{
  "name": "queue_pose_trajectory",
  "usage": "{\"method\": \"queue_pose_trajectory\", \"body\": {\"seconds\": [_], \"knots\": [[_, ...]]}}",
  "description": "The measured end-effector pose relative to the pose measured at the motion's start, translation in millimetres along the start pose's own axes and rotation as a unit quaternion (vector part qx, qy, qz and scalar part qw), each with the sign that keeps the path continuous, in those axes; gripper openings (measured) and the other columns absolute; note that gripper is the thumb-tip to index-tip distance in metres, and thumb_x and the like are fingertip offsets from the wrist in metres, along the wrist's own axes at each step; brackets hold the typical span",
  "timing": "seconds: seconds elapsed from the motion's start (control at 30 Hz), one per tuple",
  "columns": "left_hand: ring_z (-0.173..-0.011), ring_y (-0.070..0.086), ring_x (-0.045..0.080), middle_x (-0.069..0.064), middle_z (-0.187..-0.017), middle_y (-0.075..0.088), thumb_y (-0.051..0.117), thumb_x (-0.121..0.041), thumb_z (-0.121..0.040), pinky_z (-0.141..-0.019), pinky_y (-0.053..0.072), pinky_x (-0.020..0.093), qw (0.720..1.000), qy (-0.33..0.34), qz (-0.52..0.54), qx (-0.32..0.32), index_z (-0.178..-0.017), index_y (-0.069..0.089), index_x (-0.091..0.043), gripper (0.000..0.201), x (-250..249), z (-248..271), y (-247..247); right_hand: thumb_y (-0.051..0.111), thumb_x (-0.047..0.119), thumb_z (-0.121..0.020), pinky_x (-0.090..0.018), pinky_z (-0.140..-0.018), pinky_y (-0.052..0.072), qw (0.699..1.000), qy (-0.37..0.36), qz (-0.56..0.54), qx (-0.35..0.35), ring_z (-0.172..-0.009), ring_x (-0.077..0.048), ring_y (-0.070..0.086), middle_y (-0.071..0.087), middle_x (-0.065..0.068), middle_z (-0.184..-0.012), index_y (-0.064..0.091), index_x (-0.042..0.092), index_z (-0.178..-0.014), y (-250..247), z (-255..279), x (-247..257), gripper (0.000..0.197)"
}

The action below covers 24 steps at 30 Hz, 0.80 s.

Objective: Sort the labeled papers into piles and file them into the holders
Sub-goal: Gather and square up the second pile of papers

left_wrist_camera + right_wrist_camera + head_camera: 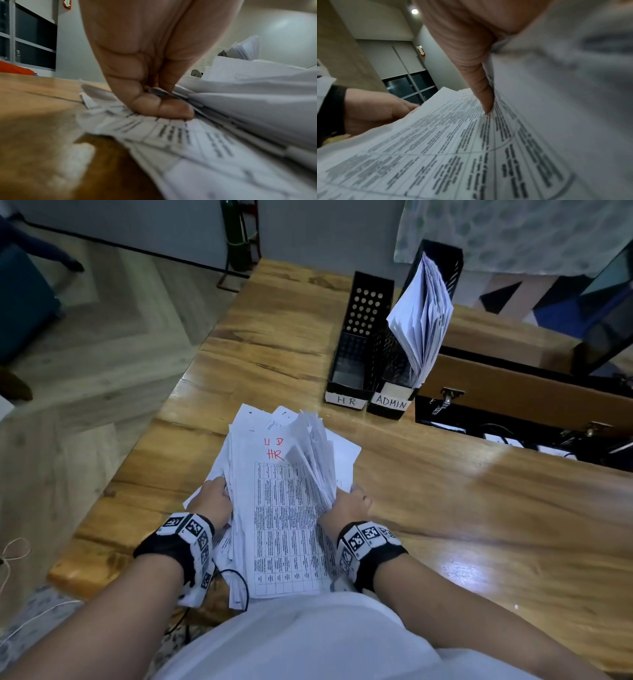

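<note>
A thick stack of printed papers [274, 508] lies on the wooden table [445, 491] in front of me; its exposed sheet is marked "HR" in red [275, 454]. My left hand [214, 499] grips the stack's left edge, fingers curled into the sheets [163, 106]. My right hand [346, 508] holds a lifted wad of sheets [313, 453] folded up from the right side, thumb [481, 86] pressed on them. Two black holders stand at the back: the one labeled HR [356, 347] looks empty, the one labeled ADMIN [394, 378] holds papers [423, 313].
A brown box [513, 392] with a metal latch sits right of the holders, with cables beyond it. The table's left edge drops to a wood floor [85, 354]. A cable [239, 580] runs by my left wrist.
</note>
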State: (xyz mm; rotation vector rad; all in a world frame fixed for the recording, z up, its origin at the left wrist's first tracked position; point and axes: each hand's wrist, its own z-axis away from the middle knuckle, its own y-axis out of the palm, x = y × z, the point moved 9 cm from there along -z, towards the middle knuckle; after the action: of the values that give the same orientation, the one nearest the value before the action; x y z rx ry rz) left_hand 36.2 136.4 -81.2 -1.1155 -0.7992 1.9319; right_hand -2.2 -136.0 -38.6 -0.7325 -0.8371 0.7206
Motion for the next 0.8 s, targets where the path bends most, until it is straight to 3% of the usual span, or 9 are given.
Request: {"method": "queue_pose_trajectory", "body": {"seconds": [0.07,0.1,0.13,0.27,0.4,0.47,0.6,0.7,0.8], "knots": [[-0.083,0.057,0.034,0.017,-0.101,0.053,0.039,0.000,-0.084,-0.063,0.043,0.034,1.000,0.007,0.010,0.011,-0.081,0.045,-0.008,0.011,-1.5,1.9,0.5,0.063,0.006,-0.080,-0.030,-0.087,0.045,0.998,0.035,-0.046,-0.011,-0.115,-0.026,0.038,0.036,-0.008,-0.133,0.054,0.020,-0.087,-4.1,-0.3,-5.2,0.018],[-0.081,0.056,0.034,0.016,-0.101,0.052,0.040,-0.001,-0.085,-0.060,0.040,0.033,1.000,0.009,0.011,0.015,-0.081,0.043,-0.010,0.010,-2.0,3.2,0.3,0.066,0.005,-0.079,-0.032,-0.090,0.047,0.997,0.048,-0.052,-0.009,-0.115,-0.027,0.040,0.036,-0.009,-0.130,0.044,0.023,-0.075,-3.1,-0.9,-8.5,0.029],[-0.081,0.056,0.033,0.016,-0.102,0.053,0.042,-0.004,-0.087,-0.058,0.038,0.032,1.000,0.017,0.017,0.016,-0.083,0.044,-0.011,0.008,-4.1,4.9,-0.6,0.068,0.004,-0.077,-0.035,-0.093,0.048,0.996,0.049,-0.068,-0.016,-0.116,-0.028,0.041,0.035,-0.009,-0.131,0.038,0.026,-0.072,-5.1,0.2,-7.7,0.037],[-0.079,0.062,0.032,0.015,-0.104,0.058,0.048,-0.014,-0.088,-0.061,0.049,0.034,0.999,0.019,0.037,0.007,-0.092,0.049,-0.010,0.006,-0.5,6.1,-2.1,0.070,0.012,-0.076,-0.033,-0.097,0.041,0.998,0.038,-0.043,-0.021,-0.123,-0.026,0.034,0.030,-0.006,-0.142,0.060,0.018,-0.103,-11.0,-4.4,-4.4,0.029],[-0.103,0.060,0.029,0.007,-0.128,0.056,0.059,-0.025,-0.085,-0.079,0.051,0.037,0.995,0.024,0.092,0.013,-0.125,0.044,-0.021,0.043,3.6,7.2,2.2,0.068,0.006,-0.077,-0.042,-0.094,0.046,0.998,0.011,-0.052,-0.032,-0.111,-0.030,0.044,0.037,-0.005,-0.120,0.039,0.020,-0.068,-17.4,-3.1,-1.3,0.034],[-0.112,0.057,0.028,0.005,-0.135,0.052,0.060,-0.032,-0.084,-0.084,0.048,0.037,0.994,0.021,0.109,0.017,-0.137,0.038,-0.029,0.057,3.3,6.8,0.5,0.063,0.003,-0.077,-0.040,-0.091,0.046,0.996,-0.058,0.009,-0.068,-0.110,-0.029,0.040,0.038,-0.005,-0.120,0.060,0.021,-0.084,-18.8,3.8,11.6,0.020],[-0.111,0.055,0.032,0.012,-0.127,0.055,0.047,-0.043,-0.087,-0.089,0.046,0.037,0.990,-0.011,0.131,0.056,-0.129,0.048,-0.022,0.048,4.2,-3.4,5.3,0.052,-0.010,-0.076,-0.027,-0.085,0.042,0.975,-0.195,0.073,-0.072,-0.103,-0.023,0.035,0.035,-0.005,-0.143,0.069,0.020,-0.110,-3.0,12.4,26.2,0.048],[-0.083,0.056,0.029,0.014,-0.093,0.056,0.042,-0.023,-0.098,-0.062,0.045,0.025,0.977,-0.035,0.203,0.047,-0.090,0.051,-0.012,0.016,1.2,-4.3,3.3,0.049,-0.014,-0.078,-0.030,-0.091,0.047,0.960,-0.245,0.125,-0.045,-0.117,-0.028,0.040,0.005,0.010,-0.161,0.052,0.023,-0.135,4.6,13.3,26.4,0.068],[-0.061,0.044,0.022,0.012,-0.077,0.043,0.046,-0.015,-0.096,-0.037,0.040,0.017,0.957,-0.068,0.276,0.061,-0.079,0.042,-0.011,0.018,3.6,1.6,7.0,0.058,-0.005,-0.079,-0.043,-0.097,0.044,0.950,-0.245,0.181,-0.067,-0.126,-0.032,0.040,0.039,0.007,-0.150,0.047,0.028,-0.139,4.9,12.9,21.6,0.070]]}}
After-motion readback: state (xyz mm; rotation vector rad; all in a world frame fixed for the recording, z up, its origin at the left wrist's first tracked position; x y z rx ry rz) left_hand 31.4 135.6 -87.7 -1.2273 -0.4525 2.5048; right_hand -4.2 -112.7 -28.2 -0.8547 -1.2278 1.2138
